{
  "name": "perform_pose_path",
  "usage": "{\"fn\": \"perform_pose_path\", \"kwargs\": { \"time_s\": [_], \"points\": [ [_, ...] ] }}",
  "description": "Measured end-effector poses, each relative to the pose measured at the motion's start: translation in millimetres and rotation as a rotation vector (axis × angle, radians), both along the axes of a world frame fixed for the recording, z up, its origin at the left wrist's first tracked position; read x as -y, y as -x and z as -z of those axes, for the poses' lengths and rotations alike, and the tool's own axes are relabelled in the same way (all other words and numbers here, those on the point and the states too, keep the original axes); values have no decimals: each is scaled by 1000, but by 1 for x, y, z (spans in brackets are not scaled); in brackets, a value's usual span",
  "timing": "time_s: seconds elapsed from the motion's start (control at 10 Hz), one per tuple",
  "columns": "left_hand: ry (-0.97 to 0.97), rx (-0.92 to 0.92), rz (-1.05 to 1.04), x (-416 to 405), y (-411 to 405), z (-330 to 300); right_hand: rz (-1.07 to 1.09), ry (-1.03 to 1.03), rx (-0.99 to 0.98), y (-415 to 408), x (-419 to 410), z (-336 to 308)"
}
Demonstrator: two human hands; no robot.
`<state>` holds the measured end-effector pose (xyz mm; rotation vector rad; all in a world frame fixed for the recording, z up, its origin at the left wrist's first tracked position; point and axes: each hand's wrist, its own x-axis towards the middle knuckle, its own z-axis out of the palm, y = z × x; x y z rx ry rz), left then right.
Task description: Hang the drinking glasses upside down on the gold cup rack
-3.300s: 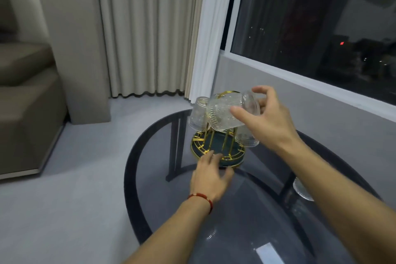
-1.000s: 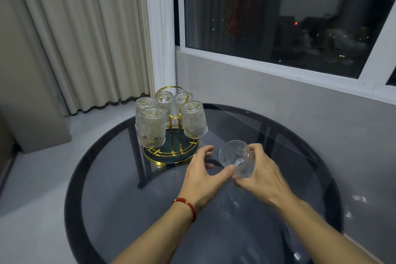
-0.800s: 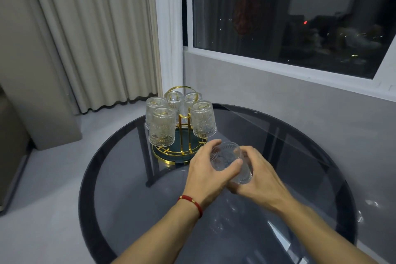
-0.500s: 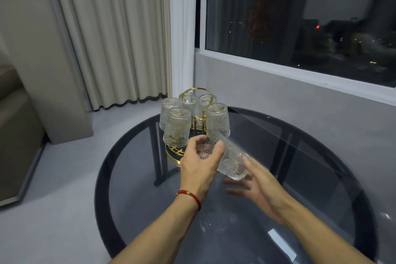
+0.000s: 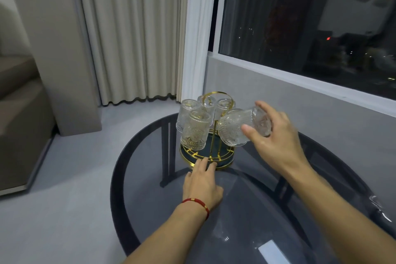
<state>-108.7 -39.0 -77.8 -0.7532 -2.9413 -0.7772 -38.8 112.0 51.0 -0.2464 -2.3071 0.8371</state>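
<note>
The gold cup rack (image 5: 206,156) stands on the far part of a round dark glass table (image 5: 150,178). Several textured clear glasses hang upside down on it; the nearest one (image 5: 195,128) is at front left. My right hand (image 5: 272,135) grips another textured glass (image 5: 235,127) by its base, tilted on its side with the mouth toward the rack, just above the rack's right side. My left hand (image 5: 201,182) lies flat on the table with its fingertips touching the rack's front rim. A red cord bracelet is on that wrist.
A window with a white frame (image 5: 300,75) and a grey wall run along the right behind the table. Beige curtains (image 5: 132,38) hang at the back, and a sofa (image 5: 19,118) stands at the left on grey floor.
The glass passed from both hands into my right hand alone and rose to the rack's right side. My left hand dropped to the table at the rack's base.
</note>
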Motion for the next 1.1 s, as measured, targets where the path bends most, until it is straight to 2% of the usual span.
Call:
{"fn": "perform_pose_path", "kwargs": {
  "time_s": [0.2, 0.3, 0.4, 0.6, 0.8, 0.9, 1.1],
  "points": [
    [54, -93, -10, -2, 0, 1, -20, -210, 112, 32, 13, -24],
    [69, -107, -7, -3, 1, 1, -28, -245, 147, 45, 15, -26],
    [74, -102, 0, -2, 3, 0, -37, -261, 183, 56, 17, -24],
    [56, -63, 1, -2, 3, -2, -62, -422, 264, 77, 24, -11],
    [76, -66, -14, -2, 3, -2, -38, -493, 363, 84, 26, 15],
    [84, -71, -21, -3, 4, -1, -10, -489, 346, 83, 27, 23],
    [78, -76, -19, -2, 3, -1, 113, -696, 373, 82, 34, 23]
  ]
}}
